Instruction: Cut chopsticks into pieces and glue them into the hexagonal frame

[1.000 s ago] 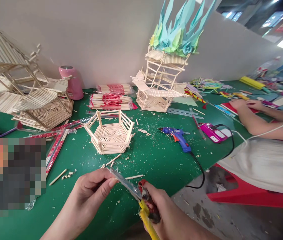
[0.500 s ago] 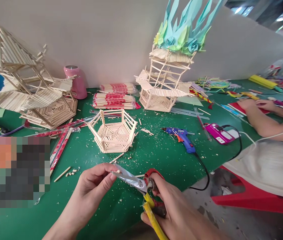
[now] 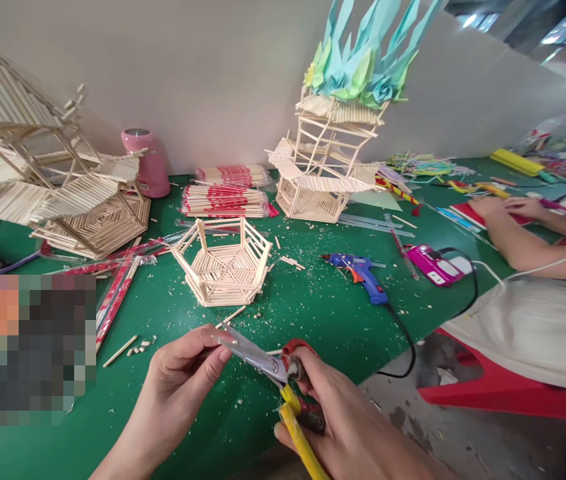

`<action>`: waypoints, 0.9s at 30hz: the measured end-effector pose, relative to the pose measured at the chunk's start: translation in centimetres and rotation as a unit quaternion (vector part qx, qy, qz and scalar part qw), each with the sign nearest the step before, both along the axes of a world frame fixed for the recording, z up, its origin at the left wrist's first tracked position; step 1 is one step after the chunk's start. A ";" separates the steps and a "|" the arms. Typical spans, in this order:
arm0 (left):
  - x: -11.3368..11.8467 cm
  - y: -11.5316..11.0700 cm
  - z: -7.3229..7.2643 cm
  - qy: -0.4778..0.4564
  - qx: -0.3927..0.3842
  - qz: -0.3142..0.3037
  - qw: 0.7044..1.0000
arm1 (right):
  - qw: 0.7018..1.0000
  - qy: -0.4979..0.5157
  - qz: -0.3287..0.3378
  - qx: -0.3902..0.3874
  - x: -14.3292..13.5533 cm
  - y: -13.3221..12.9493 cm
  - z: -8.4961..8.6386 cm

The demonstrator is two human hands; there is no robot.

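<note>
My left hand [image 3: 183,377] pinches a short bit of wooden stick [image 3: 227,340] between thumb and fingertips; most of the bit is hidden. In my right hand [image 3: 335,403] are scissors [image 3: 265,362] with red and yellow handles. Their blades point left and meet the stick bit right at my left fingertips. Beyond my hands stands an open six-sided frame [image 3: 223,297] of wooden sticks with low railings. A loose stick [image 3: 233,316] lies between it and the scissors. Left of my left hand are another stick [image 3: 120,351] and several short cut bits [image 3: 141,346].
A blue glue gun [image 3: 357,272] lies right of the frame, its black cable running over the table edge. Stick models stand at the back left [image 3: 87,213] and back centre [image 3: 313,193], near bagged sticks [image 3: 225,202]. At right, another person's arms [image 3: 517,233] rest by a magenta box [image 3: 435,265].
The scissor blades have drawn closer together at the stick bit. My hands have barely moved, and the whole view has shifted slightly.
</note>
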State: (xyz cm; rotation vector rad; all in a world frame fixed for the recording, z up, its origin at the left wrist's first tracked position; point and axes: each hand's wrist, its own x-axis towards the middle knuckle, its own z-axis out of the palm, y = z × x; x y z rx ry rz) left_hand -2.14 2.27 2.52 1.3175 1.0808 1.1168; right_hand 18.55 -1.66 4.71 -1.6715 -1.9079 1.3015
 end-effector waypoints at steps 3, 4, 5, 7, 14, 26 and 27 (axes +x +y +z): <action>-0.1 0.0 -0.1 0.013 0.015 -0.004 1.000 | 1.000 -0.006 0.007 -0.001 0.0 -0.1 -0.1; -0.1 0.1 -0.2 0.017 0.019 -0.006 1.000 | 1.000 -0.014 0.010 0.001 -0.1 -0.1 -0.1; -0.2 0.1 -0.2 0.022 0.023 -0.010 0.999 | 1.000 -0.024 0.013 0.003 -0.1 -0.1 -0.2; -0.3 0.0 -0.2 0.035 0.032 -0.014 0.999 | 0.999 -0.040 0.016 0.003 -0.3 -0.1 -0.3; 0.2 -1.1 1.2 0.101 0.066 -0.063 0.991 | 0.998 -0.064 -0.014 0.019 0.8 -0.2 -1.1; -2.2 -0.7 -1.4 0.286 0.088 -0.070 0.952 | 0.936 -0.304 -0.105 0.140 9.5 4.0 -3.0; -2.2 -0.5 -1.3 0.295 0.093 -0.071 0.948 | 0.929 -0.308 -0.101 0.178 9.5 4.2 -3.0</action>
